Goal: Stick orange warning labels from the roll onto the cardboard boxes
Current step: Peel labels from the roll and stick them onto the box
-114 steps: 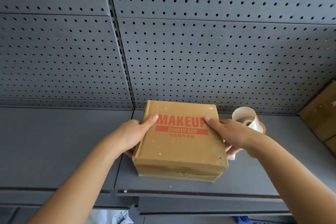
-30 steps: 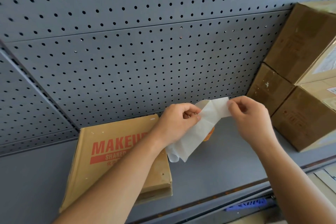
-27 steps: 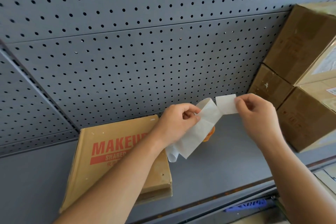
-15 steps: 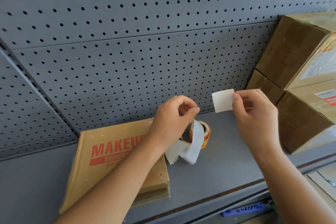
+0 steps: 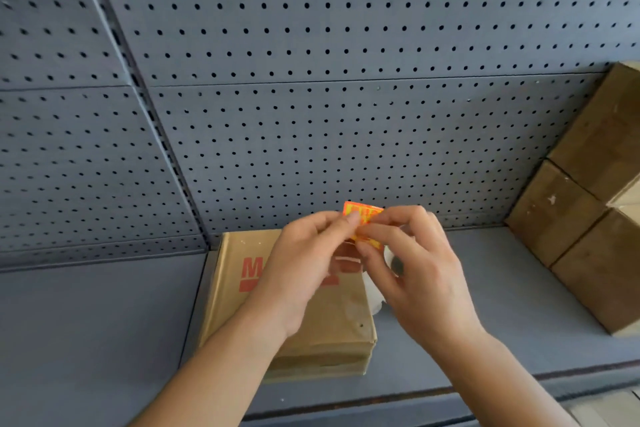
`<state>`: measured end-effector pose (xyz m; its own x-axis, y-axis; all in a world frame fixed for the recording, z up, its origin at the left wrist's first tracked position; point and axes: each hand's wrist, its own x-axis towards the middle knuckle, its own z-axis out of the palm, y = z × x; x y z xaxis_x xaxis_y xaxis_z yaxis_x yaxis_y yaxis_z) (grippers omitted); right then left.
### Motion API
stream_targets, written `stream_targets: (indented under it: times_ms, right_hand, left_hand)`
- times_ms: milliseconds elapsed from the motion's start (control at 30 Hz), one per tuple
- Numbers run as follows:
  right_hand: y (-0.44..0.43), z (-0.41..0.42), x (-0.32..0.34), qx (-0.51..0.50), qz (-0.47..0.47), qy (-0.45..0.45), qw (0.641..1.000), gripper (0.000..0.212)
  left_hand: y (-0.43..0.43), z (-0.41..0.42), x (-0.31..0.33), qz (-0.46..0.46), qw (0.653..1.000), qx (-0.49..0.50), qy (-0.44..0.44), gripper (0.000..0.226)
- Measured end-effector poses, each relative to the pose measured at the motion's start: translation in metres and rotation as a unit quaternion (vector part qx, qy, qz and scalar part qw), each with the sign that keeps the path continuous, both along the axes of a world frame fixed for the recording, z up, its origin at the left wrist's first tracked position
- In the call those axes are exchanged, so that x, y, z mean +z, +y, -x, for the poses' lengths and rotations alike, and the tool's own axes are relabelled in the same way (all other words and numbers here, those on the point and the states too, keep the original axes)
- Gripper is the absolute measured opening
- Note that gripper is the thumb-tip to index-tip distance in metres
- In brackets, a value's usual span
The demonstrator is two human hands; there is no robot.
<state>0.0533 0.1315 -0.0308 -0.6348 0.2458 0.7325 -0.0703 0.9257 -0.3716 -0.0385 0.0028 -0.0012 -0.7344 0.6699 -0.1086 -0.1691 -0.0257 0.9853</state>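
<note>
An orange warning label [image 5: 363,215] is held up above the shelf, pinched from both sides by my left hand [image 5: 304,263] and my right hand [image 5: 412,274]. Below them a flat cardboard box [image 5: 332,329] with red print lies on the grey shelf [image 5: 104,322]. The label roll [image 5: 388,263] lies on the shelf right of the box, mostly hidden behind my right hand, with a white backing strip [image 5: 375,302] trailing from it.
A stack of brown cardboard boxes [image 5: 588,215] stands at the right end of the shelf. Grey pegboard [image 5: 346,114] forms the back wall. The shelf's front edge [image 5: 415,395] runs below the flat box.
My left hand has let go of the roll, which now lies on the shelf, and has joined my right hand on the label. The label now shows its orange face.
</note>
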Motion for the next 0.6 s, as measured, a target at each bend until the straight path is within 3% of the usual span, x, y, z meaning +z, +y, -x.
stream_targets:
  times_ms: [100,167,200,300,367,500,600]
  right_hand:
    - [-0.018,0.007,-0.008,0.084,0.074,-0.039,0.993,0.026]
    - [-0.031,0.014,-0.009,0.103,0.178,-0.038,0.978,0.020]
    - [-0.037,0.018,-0.008,0.110,0.265,-0.042,0.957,0.022]
    - [-0.054,0.032,-0.002,0.174,0.528,-0.100,0.825,0.028]
    - [-0.062,0.041,0.002,0.192,0.555,-0.126,0.799,0.024]
    - [-0.071,0.058,0.002,0.181,0.553,-0.130,0.803,0.017]
    - [-0.077,0.072,0.001,0.164,0.529,-0.135,0.822,0.015]
  left_hand:
    - [-0.028,0.008,-0.012,-0.002,0.999,0.051,-0.013,0.022]
    - [-0.045,0.013,-0.018,0.000,0.997,0.074,-0.031,0.021]
    - [-0.053,0.015,-0.020,0.007,0.996,0.086,-0.031,0.020]
    - [-0.074,0.020,-0.027,0.026,0.994,0.102,-0.024,0.017]
    - [-0.083,0.024,-0.029,0.032,0.994,0.101,-0.019,0.016]
    - [-0.096,0.034,-0.030,0.054,0.991,0.120,0.008,0.015]
    - [-0.103,0.044,-0.033,0.098,0.983,0.134,0.080,0.014]
